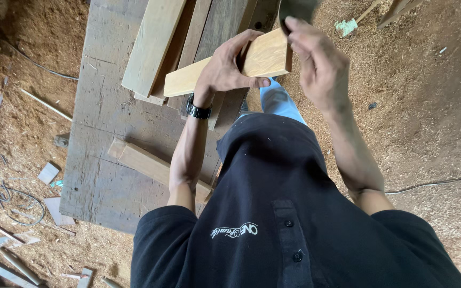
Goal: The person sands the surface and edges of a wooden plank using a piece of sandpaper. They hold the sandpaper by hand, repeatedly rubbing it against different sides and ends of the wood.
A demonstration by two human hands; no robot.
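Gripped firmly in the left hand (230, 66): a short pale wooden block (265, 56), fingers wrapped over its top face and thumb hooked under its near edge, held in the air in the upper middle of the frame above the workbench (100, 160). Right hand (318, 66) raised at the block's right end, fingertips curled onto a dark sheet or pad (297, 9) pressed near the top corner; probably abrasive paper, though cut off by the frame edge and hard to tell for sure. Closed on it loosely, as far as can be seen.

Judging by the pose, smoothing or checking the end of the block. Next move likely calls for a steady left-hand hold and even strokes along the corner without rounding it.

Block: light yellow-tan, squared edges, fine straight grain, clean-cut end showing darker. Black wristwatch (197, 110) on the left wrist. Behind, in the upper centre, a stack of longer planks (161, 42), some pale, some grey-brown and weathered. Bench top grey, rough, scratched, with another pale batten (148, 165) lying diagonally near its lower edge. Floor all around thick with fine reddish-brown sawdust; offcuts and thin strips scattered at lower left, a loose cable (1, 192) coiled at the left edge.
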